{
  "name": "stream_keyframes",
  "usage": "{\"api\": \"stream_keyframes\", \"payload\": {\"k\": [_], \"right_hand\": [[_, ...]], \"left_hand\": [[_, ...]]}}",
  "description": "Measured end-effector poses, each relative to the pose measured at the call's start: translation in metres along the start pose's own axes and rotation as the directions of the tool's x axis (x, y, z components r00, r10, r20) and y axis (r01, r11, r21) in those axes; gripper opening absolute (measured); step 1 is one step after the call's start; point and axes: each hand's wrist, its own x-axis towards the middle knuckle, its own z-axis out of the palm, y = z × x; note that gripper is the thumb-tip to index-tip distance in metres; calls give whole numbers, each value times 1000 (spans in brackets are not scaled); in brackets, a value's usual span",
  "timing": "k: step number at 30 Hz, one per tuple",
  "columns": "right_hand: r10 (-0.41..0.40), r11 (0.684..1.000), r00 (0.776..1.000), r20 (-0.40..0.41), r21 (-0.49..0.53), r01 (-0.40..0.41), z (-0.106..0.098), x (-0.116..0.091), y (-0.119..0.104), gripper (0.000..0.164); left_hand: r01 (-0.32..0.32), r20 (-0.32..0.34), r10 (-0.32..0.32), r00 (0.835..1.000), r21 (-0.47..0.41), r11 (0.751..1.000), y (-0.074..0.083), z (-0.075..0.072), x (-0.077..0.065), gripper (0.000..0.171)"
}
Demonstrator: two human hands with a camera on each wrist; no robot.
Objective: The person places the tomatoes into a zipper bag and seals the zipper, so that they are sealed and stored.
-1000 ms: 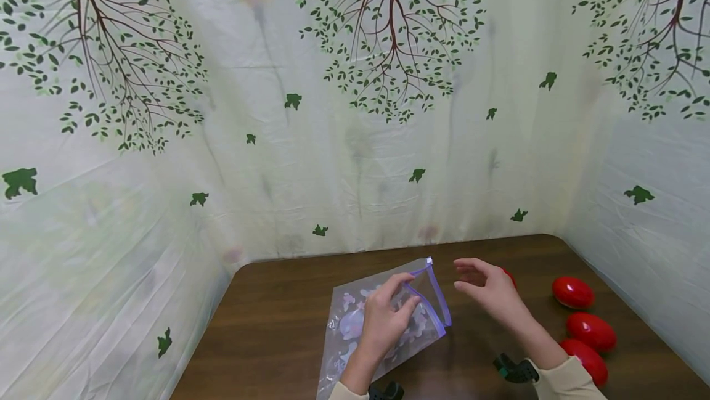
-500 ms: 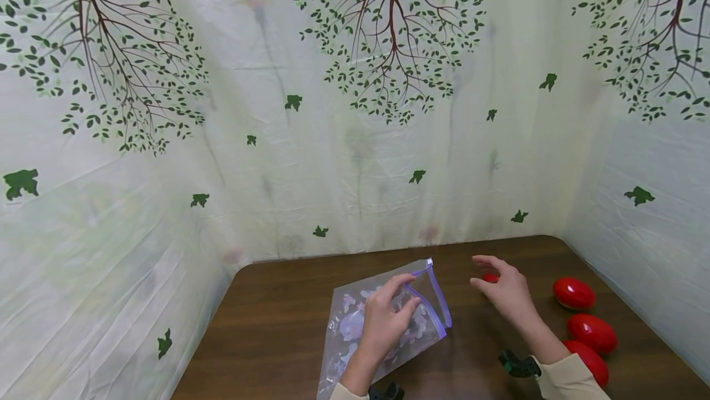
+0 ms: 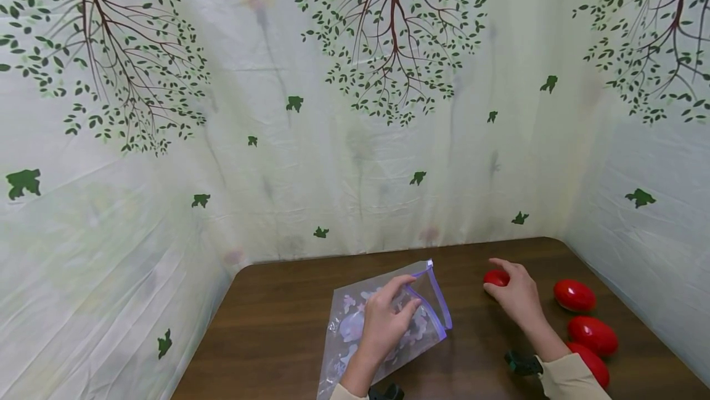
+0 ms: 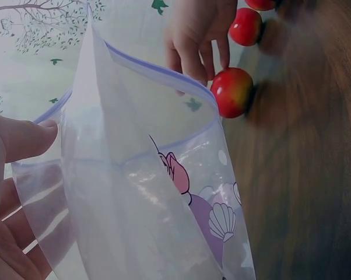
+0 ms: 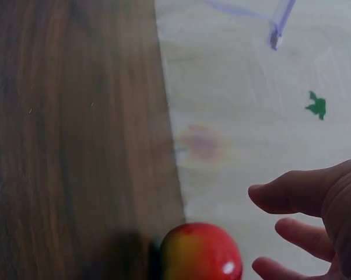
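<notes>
My left hand (image 3: 383, 320) holds a clear zip bag (image 3: 346, 338) by one wall near its mouth. In the left wrist view the thumb (image 4: 32, 140) lies on one side of the plastic, and the other fingers show through it. The bag (image 4: 134, 192) has a purple zip edge, standing apart at the mouth, and printed shells. My right hand (image 3: 518, 292) is spread at a red fruit (image 3: 495, 277) with a yellow patch. In the right wrist view its fingertips are apart from that fruit (image 5: 202, 254), which sits below and left of them.
Several more red fruits lie along the right of the brown table (image 3: 266, 326): a far one (image 3: 574, 295), a middle one (image 3: 592, 334) and one (image 3: 590, 364) partly behind the right sleeve. A leaf-printed cloth (image 3: 355, 172) hangs around the table's back and sides.
My right hand has moved right, away from the bag's mouth, and its fingers now come around the red fruit's near side. The left hand and bag have stayed in place.
</notes>
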Motion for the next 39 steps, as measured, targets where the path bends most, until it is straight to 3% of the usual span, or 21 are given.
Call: {"api": "stream_keyframes", "payload": {"k": [7,17,26,39], "right_hand": [[68,998,997,35,-20,-67,3,3,12,64],[101,994,990,95,-59,-96,6,4,25,72],[106,992,992,68,-80,-100,6,4,25,65],[122,991,989,78,-70,-117,2,4,26,68]], "left_hand": [[-8,-2,8,1000,4,1000,1,-1,0,43],[-9,3,9,1000,0,1000,-1,-1,-1,42],[7,3,-7,1000,-3,1000,-1,-1,-2,40],[-45,-30,45,999,13,999,-3,1,-1,43]]}}
